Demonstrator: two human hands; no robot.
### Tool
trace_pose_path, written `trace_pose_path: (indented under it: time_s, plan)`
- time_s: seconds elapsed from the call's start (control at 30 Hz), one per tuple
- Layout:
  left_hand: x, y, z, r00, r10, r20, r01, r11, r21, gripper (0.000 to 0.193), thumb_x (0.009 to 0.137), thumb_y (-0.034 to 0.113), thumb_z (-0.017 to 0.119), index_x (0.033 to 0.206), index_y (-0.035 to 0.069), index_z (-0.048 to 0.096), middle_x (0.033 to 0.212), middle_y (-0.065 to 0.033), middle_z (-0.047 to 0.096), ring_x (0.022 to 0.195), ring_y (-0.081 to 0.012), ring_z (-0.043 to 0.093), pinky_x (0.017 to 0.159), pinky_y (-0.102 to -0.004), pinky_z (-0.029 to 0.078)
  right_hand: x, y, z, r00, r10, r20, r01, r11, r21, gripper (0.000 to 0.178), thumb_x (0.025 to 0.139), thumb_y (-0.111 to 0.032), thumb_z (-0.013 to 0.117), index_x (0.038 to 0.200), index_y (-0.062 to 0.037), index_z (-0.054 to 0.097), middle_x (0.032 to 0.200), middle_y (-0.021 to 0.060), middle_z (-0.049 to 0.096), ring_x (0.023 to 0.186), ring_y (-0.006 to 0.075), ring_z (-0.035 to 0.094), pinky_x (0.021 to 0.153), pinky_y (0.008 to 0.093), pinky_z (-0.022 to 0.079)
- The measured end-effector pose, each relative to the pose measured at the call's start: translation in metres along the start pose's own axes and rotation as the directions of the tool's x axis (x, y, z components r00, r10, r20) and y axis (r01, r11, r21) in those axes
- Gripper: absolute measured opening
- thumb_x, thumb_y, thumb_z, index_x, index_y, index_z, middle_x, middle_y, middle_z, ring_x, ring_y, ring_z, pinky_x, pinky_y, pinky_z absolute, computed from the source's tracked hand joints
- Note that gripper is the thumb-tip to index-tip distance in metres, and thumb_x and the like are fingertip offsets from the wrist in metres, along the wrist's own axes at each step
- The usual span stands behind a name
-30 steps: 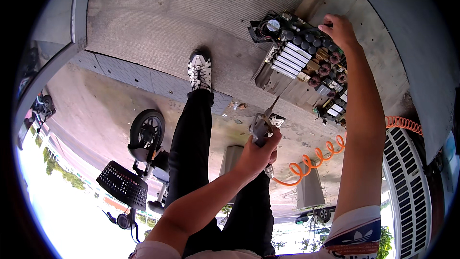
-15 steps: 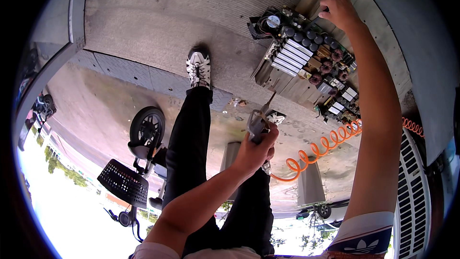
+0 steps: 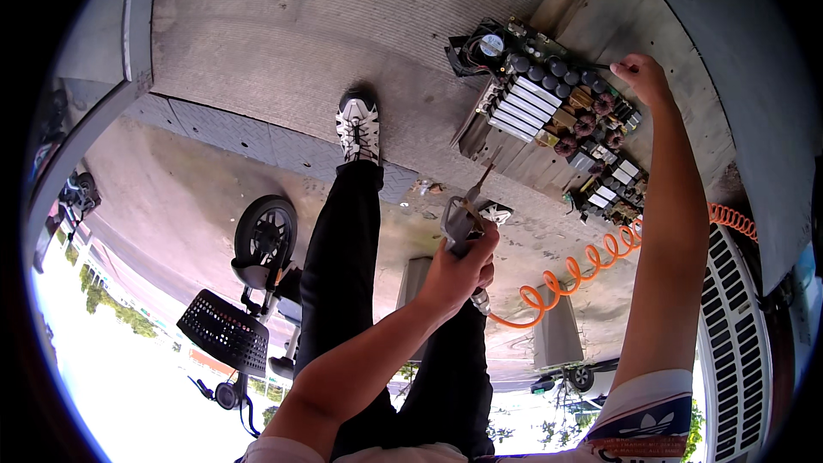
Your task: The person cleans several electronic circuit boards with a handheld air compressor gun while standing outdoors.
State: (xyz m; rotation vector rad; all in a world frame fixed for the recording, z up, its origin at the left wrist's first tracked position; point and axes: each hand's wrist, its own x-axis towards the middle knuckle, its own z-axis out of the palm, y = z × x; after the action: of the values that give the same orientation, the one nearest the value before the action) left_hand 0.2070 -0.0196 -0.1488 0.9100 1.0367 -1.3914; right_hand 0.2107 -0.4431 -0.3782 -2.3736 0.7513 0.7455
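My left hand is closed round the grip of a grey air blow gun. Its thin nozzle points up toward the circuit board. From the gun's lower end a coiled orange air hose runs right, passing behind my right forearm. The board carries dark round capacitors, pale metal fins and copper coils, with a small fan at its left end. At the board's upper right edge, my right hand pinches a thin dark stick-like thing; its exact kind cannot be made out.
Wooden planks lie under the board. A patterned metal strip crosses the ground near my shoe. At left stands a scooter-like vehicle with a black basket. A white slotted grille is at right.
My right hand has come down and to the right along the board, with the thin dark thing still in its fingers. My left hand and the blow gun stay nearly in place.
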Motion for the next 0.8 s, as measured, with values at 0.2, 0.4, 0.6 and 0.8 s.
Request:
trace_pose_path:
  time_s: [0.2, 0.4, 0.6, 0.8]
  plan:
    - [0.005, -0.007, -0.007, 1.000, 0.007, -0.022, -0.006, 0.999, 0.031, 0.020, 0.096, 0.033, 0.058, 0.088, 0.015, 0.052, 0.056, 0.0078, 0.028, 0.047, -0.0061, 0.030, 0.049, -0.0259, 0.028, -0.004, -0.039, 0.021, 0.997, 0.064, -0.038, -0.059, 0.991, 0.124, 0.041, 0.080, -0.044, 0.072, 0.088, -0.0039, 0.068, 0.081, 0.0077, 0.068, 0.075, 0.0206, 0.064, 0.069, 0.0344, 0.050]
    - [0.003, -0.010, 0.003, 0.998, 0.020, -0.068, -0.019, 1.000, 0.025, 0.024, 0.094, 0.027, 0.060, 0.079, 0.013, 0.049, 0.055, 0.0077, 0.031, 0.044, -0.0049, 0.032, 0.044, -0.0251, 0.027, -0.028, -0.059, 0.050, 0.987, -0.027, -0.161, 0.073, 0.955, 0.286, 0.032, 0.083, -0.033, 0.072, 0.092, -0.0026, 0.065, 0.084, 0.0101, 0.068, 0.077, 0.0207, 0.065, 0.070, 0.0334, 0.050]
    - [0.007, -0.015, 0.001, 1.000, 0.003, -0.024, 0.000, 0.995, 0.095, 0.019, 0.095, 0.034, 0.058, 0.091, 0.016, 0.053, 0.056, 0.0079, 0.027, 0.048, -0.0064, 0.032, 0.050, -0.0266, 0.030, -0.020, -0.072, 0.062, 0.944, -0.095, -0.316, 0.190, 0.940, 0.285, 0.026, 0.083, -0.027, 0.071, 0.091, -0.0024, 0.066, 0.080, 0.0124, 0.069, 0.072, 0.0232, 0.067, 0.068, 0.0325, 0.052]
    - [0.006, -0.017, -0.001, 0.999, -0.023, -0.027, 0.025, 0.997, 0.068, 0.015, 0.095, 0.031, 0.058, 0.092, 0.017, 0.053, 0.057, 0.0075, 0.028, 0.047, -0.0063, 0.032, 0.050, -0.0263, 0.030, -0.033, -0.051, 0.068, 0.929, -0.084, -0.361, 0.195, 0.939, 0.283, 0.025, 0.083, -0.026, 0.071, 0.091, -0.0026, 0.067, 0.080, 0.0132, 0.069, 0.072, 0.0242, 0.068, 0.067, 0.0331, 0.052]
